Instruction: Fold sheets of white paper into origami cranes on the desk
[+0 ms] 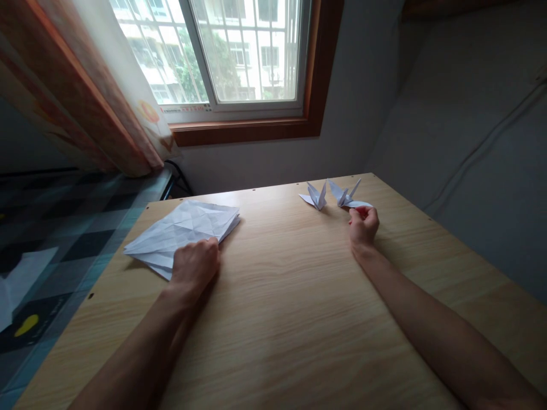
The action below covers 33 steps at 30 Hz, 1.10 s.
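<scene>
A stack of creased white paper sheets [183,230] lies at the left of the wooden table [290,296]. My left hand [194,265] rests curled at the stack's near edge, fingers closed and touching the paper. Two folded white paper cranes stand at the far right: one crane [315,196] stands free, the other crane [347,196] has its wing pinched by my right hand [363,223], fingers closed on it.
A window [239,51] with a wooden frame and an orange curtain [85,97] are behind the table. A bed with a chequered cover [64,228] lies to the left, a white wall [470,142] to the right.
</scene>
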### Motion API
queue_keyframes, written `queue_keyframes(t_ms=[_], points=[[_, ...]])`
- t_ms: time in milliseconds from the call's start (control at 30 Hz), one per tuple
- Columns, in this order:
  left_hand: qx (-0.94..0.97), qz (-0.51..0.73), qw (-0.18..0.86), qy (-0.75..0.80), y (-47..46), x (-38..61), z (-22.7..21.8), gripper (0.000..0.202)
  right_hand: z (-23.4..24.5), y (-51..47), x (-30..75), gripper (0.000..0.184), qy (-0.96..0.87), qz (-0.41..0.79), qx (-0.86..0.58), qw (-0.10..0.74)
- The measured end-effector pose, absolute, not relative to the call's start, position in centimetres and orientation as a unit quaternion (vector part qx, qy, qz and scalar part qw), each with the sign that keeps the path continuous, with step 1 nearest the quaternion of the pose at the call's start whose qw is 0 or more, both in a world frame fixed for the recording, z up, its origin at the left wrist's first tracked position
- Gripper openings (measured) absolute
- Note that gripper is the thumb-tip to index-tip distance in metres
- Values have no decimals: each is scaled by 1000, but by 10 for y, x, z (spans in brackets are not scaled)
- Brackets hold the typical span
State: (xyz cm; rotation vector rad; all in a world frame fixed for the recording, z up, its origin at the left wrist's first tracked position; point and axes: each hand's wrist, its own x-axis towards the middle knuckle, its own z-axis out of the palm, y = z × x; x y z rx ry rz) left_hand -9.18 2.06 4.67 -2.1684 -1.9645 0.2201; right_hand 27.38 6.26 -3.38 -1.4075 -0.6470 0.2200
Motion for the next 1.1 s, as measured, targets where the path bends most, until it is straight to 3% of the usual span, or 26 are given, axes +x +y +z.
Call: queue_keyframes(t_ms=[133, 233, 300, 433, 633, 900, 933, 1000, 1100], points=[[-717, 1, 191, -670, 16, -83, 64, 30, -36, 64, 276, 19, -293, 96, -633, 710], [-790, -89, 265, -546, 4, -70, 71, 23, -38, 65, 278, 19, -295, 96, -632, 711], [-856, -149, 258, -422, -4, -61, 69, 24, -38, 65, 278, 19, -295, 98, -631, 711], [-945, -198, 139, -222, -12, -54, 50, 22, -37, 63, 277, 18, -295, 100, -629, 712], [-955, -143, 40, -255, -5, -65, 20, 19, -35, 61, 276, 17, -303, 97, -628, 710], [-914, -115, -4, -389, -9, -42, 28, 29, -27, 53, 268, 25, -355, 73, -623, 694], [-904, -110, -1, -413, -11, -35, 26, 35, -24, 48, 265, 29, -380, 67, -614, 688], [-902, -70, -6, -425, -13, -23, 18, 67, -18, 37, 255, 41, -518, 35, -560, 646], [-916, -9, -32, -400, -12, -13, 5, 96, -10, 20, 233, 69, -744, 33, -464, 479]])
